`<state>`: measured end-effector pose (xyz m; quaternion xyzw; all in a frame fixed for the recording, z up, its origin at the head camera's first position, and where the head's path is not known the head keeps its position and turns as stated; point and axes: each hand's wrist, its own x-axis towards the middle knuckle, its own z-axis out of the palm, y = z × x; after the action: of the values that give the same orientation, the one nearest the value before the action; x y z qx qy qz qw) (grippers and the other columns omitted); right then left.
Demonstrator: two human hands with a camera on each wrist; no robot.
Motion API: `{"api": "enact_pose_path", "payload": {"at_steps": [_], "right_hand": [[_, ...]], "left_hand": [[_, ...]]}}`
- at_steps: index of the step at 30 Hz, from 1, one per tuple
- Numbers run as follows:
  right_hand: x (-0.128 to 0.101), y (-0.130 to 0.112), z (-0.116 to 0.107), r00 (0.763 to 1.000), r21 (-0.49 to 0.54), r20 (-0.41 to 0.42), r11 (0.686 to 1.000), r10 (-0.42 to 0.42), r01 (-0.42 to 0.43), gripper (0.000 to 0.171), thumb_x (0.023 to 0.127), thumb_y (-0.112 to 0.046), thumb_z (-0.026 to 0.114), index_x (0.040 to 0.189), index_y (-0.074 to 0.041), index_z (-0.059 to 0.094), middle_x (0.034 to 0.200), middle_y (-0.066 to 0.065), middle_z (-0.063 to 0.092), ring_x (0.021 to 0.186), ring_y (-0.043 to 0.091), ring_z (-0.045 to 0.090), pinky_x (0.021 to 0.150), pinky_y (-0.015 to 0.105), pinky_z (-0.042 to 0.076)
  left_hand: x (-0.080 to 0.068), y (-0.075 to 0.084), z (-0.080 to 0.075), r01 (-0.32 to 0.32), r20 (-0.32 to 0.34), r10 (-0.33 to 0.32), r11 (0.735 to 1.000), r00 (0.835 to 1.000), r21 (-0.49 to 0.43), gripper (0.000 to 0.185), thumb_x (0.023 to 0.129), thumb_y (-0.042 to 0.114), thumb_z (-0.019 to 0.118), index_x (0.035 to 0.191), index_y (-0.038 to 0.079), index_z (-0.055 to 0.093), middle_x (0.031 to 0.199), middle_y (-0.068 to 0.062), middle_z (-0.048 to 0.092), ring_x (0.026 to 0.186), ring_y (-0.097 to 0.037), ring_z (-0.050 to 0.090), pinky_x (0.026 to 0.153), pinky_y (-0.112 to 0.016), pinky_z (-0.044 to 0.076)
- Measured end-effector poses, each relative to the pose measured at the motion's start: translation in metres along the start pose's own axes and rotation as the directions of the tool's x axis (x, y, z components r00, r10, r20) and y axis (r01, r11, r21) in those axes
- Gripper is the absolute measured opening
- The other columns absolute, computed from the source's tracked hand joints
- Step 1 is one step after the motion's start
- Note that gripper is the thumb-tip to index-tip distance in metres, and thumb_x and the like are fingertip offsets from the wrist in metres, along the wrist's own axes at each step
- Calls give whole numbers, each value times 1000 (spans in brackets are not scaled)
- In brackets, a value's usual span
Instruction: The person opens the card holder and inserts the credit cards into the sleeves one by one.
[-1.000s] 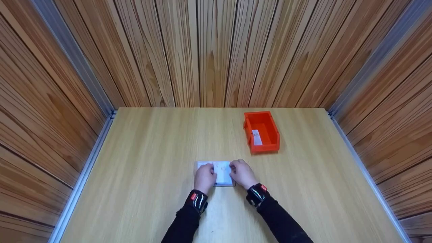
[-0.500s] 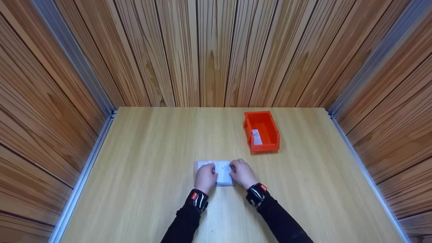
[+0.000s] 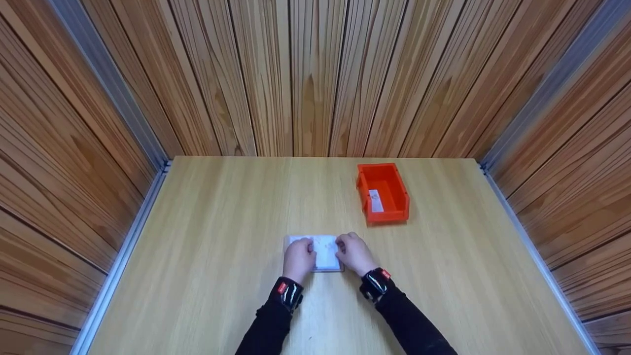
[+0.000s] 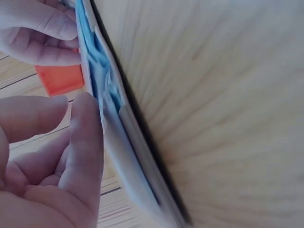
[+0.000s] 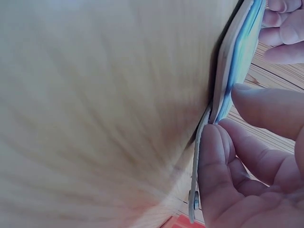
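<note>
A flat, pale wallet (image 3: 326, 253) lies on the table under both hands. Along its edge, bluish folded layers (image 4: 98, 61) show in the left wrist view. My left hand (image 3: 298, 259) is over its left part, the index finger (image 4: 86, 126) touching the upper side and the thumb just apart from it. At the right edge, my right hand (image 3: 355, 253) pinches the wallet between thumb (image 5: 266, 107) and fingers. A strap (image 5: 200, 156) with a metal snap (image 5: 195, 200) sticks out beside these fingers in the right wrist view.
An orange-red plastic bin (image 3: 389, 216) with a white label (image 3: 376, 201) stands behind the right hand on the wooden table (image 3: 222, 222). Wood-plank walls (image 3: 310, 79) rise behind and at both sides, with metal rails along the side edges.
My left hand shifts very slightly over the wallet. The right hand keeps its place, and the bin stays where it was.
</note>
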<state>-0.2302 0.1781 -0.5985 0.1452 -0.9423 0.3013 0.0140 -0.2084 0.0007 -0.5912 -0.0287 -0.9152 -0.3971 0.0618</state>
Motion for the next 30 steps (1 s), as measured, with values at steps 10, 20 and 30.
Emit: {"api": "enact_pose_path", "payload": {"at_steps": [10,20,30], "right_hand": [[1,-1,0,1000,0,9,1000,6,-6,25,79,0,76,101,4,65,92,11,58,85,27,62,79,41,51],[1,0,0,999,-2,31,999,37,-37,26,80,-1,75,104,3,66,95,11,58,87,27,61,80,41,51],[1,0,1,997,-6,43,998,65,-64,26,82,-3,75,106,2,66,97,11,58,88,26,60,81,41,51]], "left_hand": [[2,-7,-13,25,-62,-22,999,998,37,20,79,-1,73,98,-6,70,79,-6,62,79,-26,62,74,-42,51],[3,-11,-23,156,-52,-154,987,987,38,24,83,2,73,105,-6,69,92,-14,67,91,-32,64,83,-45,51],[1,-25,-24,134,-119,-120,984,986,118,21,82,2,73,101,-7,68,90,-17,63,87,-34,63,77,-47,50]]}}
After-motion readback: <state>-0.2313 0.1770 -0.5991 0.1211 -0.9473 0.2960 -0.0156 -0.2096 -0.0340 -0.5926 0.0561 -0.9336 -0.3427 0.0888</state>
